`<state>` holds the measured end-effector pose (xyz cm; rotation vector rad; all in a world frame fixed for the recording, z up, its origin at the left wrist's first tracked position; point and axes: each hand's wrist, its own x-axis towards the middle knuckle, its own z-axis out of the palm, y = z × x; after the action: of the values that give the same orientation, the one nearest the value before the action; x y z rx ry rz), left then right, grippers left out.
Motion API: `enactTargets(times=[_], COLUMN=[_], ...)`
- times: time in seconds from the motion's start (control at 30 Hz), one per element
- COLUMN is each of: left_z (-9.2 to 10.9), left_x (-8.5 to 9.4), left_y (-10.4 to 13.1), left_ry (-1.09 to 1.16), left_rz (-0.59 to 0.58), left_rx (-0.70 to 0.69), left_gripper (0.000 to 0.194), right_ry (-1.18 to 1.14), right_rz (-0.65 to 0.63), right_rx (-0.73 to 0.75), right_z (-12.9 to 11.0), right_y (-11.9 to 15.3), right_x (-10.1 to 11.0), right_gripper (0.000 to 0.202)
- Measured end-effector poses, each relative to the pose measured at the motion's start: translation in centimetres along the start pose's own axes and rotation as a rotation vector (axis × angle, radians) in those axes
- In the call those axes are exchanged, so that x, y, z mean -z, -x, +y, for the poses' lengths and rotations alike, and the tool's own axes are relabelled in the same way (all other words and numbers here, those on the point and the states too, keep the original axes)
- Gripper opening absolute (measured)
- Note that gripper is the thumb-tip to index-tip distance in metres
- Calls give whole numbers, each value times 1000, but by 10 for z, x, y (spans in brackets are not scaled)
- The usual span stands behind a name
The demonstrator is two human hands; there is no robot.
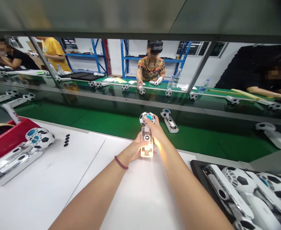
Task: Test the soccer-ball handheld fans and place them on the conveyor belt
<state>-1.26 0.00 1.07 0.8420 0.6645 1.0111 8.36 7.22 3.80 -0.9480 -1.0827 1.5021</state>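
- Nearest me, low right: a black tray [196, 168] packed with football-patterned handheld fans [241, 180], lying on their sides and touching one another. Low left: three or so more fans [16, 156] lie side by side on the white worktop [59, 179], their heads toward the small black pads [66, 140] set out in a cluster just beyond.
- In hand: one football-head fan [147, 135], held upright above the worktop's far edge, its clear handle lit and a small display glowing on it.
- My left hand [133, 150] is wrapped round the lower handle, fingers closed on it. My right hand [155, 126] grips the neck just under the ball head, thumb and fingers pinched about it.
- Step in hand, as I judge it: a function check, the unit powered and held up for viewing. I cannot tell whether the blades are turning.
- Next move, as I judge it, calls for a firm hold on the handle, a thumb free for the switch, and a clear landing spot on the belt or tray.
- Beyond: the green conveyor belt [102, 123] carries a single fan [169, 120] just past my right hand, and others well apart.
- Far side: a person in a patterned shirt [151, 67] works across the belt; water bottles [176, 78] stand beside them.
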Motion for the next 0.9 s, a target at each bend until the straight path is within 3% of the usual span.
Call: enactTargets(times=[0.47,0.7,0.9], left_z=[-10,-11,-10], left_x=[12,14,15], left_y=[-7,-7,-8], left_ry=[54,60,41], left_rz=[-11,-119,-135], left_rx=[-59,-54,-58], left_gripper=[60,71,71], right_ry=[26,-59,-69], right_rz=[-1,-137,-218], right_rx=[19,-91,-129], right_z=[2,2,1], right_y=[1,2,3], right_x=[2,12,19], right_gripper=[58,66,80])
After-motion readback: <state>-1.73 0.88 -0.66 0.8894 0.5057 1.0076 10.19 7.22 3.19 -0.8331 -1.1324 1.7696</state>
